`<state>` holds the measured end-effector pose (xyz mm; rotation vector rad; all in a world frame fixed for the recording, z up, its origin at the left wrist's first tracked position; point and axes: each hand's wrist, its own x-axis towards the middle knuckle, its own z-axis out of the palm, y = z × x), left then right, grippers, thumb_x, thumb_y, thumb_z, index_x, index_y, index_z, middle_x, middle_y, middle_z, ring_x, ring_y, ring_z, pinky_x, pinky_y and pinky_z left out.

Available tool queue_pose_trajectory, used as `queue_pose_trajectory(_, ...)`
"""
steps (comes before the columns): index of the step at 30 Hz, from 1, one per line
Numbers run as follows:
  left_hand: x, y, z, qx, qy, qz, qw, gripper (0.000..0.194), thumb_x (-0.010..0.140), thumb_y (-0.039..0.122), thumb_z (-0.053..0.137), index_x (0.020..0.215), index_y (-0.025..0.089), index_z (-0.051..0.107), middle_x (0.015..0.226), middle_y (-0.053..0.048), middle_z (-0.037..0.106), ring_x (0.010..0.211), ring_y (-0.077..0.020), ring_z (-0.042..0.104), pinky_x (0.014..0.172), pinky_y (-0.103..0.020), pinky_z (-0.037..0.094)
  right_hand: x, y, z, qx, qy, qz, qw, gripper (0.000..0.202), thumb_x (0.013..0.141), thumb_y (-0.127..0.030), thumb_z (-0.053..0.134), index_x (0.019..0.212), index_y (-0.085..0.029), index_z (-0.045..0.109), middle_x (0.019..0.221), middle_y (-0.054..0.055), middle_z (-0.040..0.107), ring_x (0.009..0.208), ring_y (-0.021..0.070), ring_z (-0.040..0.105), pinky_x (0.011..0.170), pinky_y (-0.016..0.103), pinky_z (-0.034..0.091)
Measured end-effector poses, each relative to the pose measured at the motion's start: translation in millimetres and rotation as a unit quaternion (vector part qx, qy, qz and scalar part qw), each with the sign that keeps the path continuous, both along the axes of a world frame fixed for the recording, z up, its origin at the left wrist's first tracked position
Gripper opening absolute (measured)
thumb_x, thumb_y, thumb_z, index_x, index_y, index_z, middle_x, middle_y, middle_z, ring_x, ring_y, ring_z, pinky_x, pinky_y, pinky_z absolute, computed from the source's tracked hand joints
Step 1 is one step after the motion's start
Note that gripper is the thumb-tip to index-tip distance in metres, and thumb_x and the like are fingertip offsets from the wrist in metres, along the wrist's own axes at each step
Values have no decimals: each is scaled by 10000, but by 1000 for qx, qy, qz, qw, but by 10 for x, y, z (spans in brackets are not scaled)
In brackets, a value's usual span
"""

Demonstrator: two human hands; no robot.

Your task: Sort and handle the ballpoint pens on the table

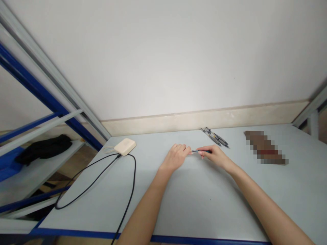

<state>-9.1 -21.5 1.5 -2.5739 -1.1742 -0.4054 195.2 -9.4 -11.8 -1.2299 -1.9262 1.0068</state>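
Over the middle of the desk, both hands are closed on one slim pen (194,151) with a shiny, silvery section and a dark blue barrel. My left hand (176,156) grips its left end, which the fingers hide. The dark barrel is pinched in the fingers of my right hand (213,155), and its right end runs under that hand. Only the short silvery stretch shows between the two hands. Just behind my right hand, several grey pens (215,137) lie side by side on the desk.
The pale grey desk (194,204) meets a white wall at the back. At left lies a cream power bank (125,146) with a black cable (134,177) looping over the front edge. A brown, pixelated object (263,148) lies at right. Blue and white bars (46,85) frame the left side.
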Motion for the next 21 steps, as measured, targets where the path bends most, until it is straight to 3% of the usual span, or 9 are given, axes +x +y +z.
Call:
queue_pose_trajectory(5,14,-13,14,-145,-65,55,986,302,961,283,279,872,181,549,741,-12,627,682,-156,579,622,-250,371,-90,-116,90,183,-66,-6,981,288,834,-345,497,956,-186,704,904,93,689,836,222,606,779,338,431)
queue_pose_trajectory(7,8,-10,31,-167,-84,65,980,302,958,274,282,873,181,556,755,-13,634,692,-159,583,619,-245,369,-87,-153,153,208,-99,-25,973,304,839,-375,498,1023,-215,679,932,83,687,878,228,598,803,348,420)
queue_pose_trajectory(10,-1,2,44,-160,-89,54,982,304,952,269,297,865,169,570,792,-30,637,738,-171,581,670,-259,377,-34,-154,198,123,-106,-33,986,370,882,-411,408,1133,-233,614,816,48,706,806,210,618,770,344,437)
queue_pose_trajectory(12,1,5,42,-155,-75,44,984,306,950,275,304,862,166,576,797,-33,637,741,-172,578,686,-266,377,12,-124,177,73,-103,-12,992,348,886,-395,397,1060,-229,649,763,37,704,772,199,622,756,336,444)
queue_pose_trajectory(14,10,2,37,-153,-58,42,986,301,950,274,309,860,167,576,788,-29,636,729,-169,575,685,-268,375,49,-86,129,83,-92,6,992,275,809,-383,533,988,-228,672,888,48,697,826,199,612,789,333,439)
queue_pose_trajectory(17,20,-5,34,-144,-42,44,988,280,948,274,326,858,170,570,786,-23,635,726,-167,572,682,-269,375,76,-42,56,92,-41,10,995,465,728,-386,629,1164,-235,569,1084,66,636,881,191,596,807,326,441)
queue_pose_trajectory(21,25,-4,31,-137,-24,40,990,260,943,288,346,866,174,567,795,-24,633,733,-164,569,681,-267,376,82,-23,5,3,-31,24,999,377,877,-384,381,1142,-190,567,773,42,663,614,152,576,671,314,459)
